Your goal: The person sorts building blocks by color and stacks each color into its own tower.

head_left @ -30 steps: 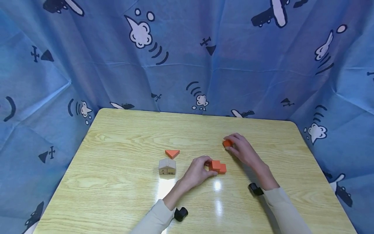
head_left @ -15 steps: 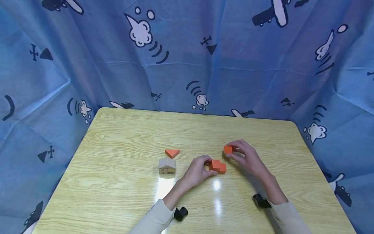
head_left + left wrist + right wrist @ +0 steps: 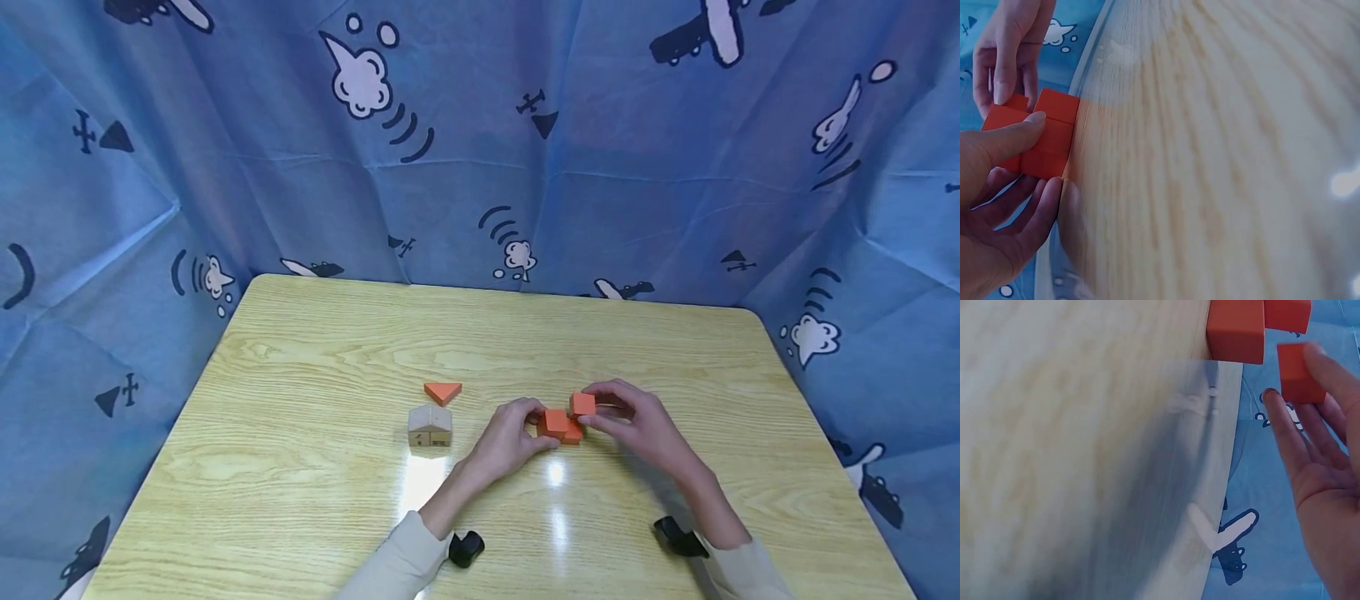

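Observation:
My left hand point(image 3: 506, 442) grips a small stack of orange blocks between thumb and fingers. An upper orange cube point(image 3: 555, 421) sits on this stack, and a lower orange block point(image 3: 573, 432) sticks out to its right. In the left wrist view the thumb lies across the side of the stacked blocks point(image 3: 1051, 134), with the fingertips down at the table. My right hand point(image 3: 641, 425) pinches another orange cube point(image 3: 582, 405) above the table, beside the upper cube. The right wrist view shows this held cube point(image 3: 1300, 374) a small gap away from the stacked blocks point(image 3: 1235, 331).
Left of the hands, a little house of pale wooden blocks point(image 3: 430, 427) stands on the wooden table point(image 3: 300, 467). Just behind it lies an orange triangular block point(image 3: 442, 392). A blue patterned cloth point(image 3: 450, 167) hangs along the table's back and sides.
My right hand has lifted the orange cube from the table farther back and brought it toward me to the stack. The left hand has stayed in place at the stacked blocks.

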{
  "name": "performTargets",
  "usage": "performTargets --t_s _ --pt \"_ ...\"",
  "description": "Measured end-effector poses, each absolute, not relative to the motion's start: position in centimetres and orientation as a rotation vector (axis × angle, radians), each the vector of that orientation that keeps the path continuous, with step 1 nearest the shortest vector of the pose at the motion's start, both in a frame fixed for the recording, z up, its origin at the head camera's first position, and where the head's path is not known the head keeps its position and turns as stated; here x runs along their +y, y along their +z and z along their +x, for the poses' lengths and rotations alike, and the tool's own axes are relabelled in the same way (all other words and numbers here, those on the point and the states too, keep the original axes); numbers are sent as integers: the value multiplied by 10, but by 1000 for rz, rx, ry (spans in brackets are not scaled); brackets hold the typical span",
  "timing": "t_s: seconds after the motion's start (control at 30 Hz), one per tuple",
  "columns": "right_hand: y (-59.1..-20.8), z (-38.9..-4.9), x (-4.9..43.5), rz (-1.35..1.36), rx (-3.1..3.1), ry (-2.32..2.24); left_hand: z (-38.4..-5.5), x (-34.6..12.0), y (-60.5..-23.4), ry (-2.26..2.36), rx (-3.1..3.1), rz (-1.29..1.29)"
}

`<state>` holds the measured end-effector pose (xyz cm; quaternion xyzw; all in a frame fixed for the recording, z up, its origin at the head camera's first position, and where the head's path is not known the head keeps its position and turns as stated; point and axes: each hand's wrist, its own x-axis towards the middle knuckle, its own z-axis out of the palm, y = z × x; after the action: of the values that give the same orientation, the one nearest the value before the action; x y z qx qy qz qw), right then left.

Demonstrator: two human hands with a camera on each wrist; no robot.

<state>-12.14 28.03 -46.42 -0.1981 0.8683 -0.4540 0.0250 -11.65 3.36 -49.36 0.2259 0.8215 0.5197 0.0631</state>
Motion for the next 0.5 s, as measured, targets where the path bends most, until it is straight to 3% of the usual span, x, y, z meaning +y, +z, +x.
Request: performTargets --t_s 0.5 --pt "-475 -110 278 -618 2589 -1401 -116 34 -493 1585 2481 689"
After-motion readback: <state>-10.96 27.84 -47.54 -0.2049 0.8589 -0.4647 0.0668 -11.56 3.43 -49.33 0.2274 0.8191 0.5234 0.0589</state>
